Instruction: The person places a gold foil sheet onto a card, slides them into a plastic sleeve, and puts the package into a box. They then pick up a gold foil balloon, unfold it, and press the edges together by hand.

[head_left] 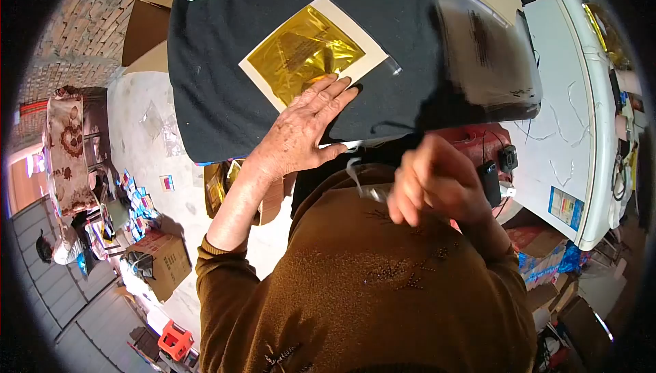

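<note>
On cloth, gold foil (squarish) lies corner-forward.

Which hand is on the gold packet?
The left hand, lying over the near edge of the gold packet; the right hand is held apart from it.

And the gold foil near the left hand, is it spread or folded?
Spread, though wrinkled: the gold foil covers most of the cream card. Small folds: cannot tell.

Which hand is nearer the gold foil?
Left. The left hand lies at the near edge of the gold foil; the right hand is apart from it, at lower right.
</note>
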Demonstrator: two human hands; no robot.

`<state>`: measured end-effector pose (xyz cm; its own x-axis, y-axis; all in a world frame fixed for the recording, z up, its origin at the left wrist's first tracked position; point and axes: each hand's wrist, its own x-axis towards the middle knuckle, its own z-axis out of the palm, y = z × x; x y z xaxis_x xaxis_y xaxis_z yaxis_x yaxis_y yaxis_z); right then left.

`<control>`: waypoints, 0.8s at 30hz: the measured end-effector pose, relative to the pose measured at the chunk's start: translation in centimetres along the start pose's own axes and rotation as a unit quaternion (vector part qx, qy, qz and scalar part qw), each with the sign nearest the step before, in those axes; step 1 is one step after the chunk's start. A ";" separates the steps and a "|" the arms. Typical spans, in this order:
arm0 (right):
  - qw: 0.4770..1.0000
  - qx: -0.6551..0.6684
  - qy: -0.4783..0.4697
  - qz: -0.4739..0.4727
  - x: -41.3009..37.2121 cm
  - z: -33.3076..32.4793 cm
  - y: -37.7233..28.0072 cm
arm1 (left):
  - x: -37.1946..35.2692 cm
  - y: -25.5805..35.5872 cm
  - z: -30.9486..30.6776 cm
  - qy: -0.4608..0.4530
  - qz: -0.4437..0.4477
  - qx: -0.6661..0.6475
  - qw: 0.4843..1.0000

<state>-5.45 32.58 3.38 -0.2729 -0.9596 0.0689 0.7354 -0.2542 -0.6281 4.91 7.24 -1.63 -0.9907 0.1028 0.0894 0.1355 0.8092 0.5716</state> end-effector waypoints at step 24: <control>0.667 -0.741 0.080 0.011 1.9 -4.5 -2.2 | -10.5 -0.4 2.2 0.267 -0.107 -0.104 0.952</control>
<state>-10.35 31.89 1.37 -0.4211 -0.9062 0.0377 -0.6479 0.2715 -0.7117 15.28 7.14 -4.55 -0.8551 -0.4055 0.3230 -0.0138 0.6406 0.7677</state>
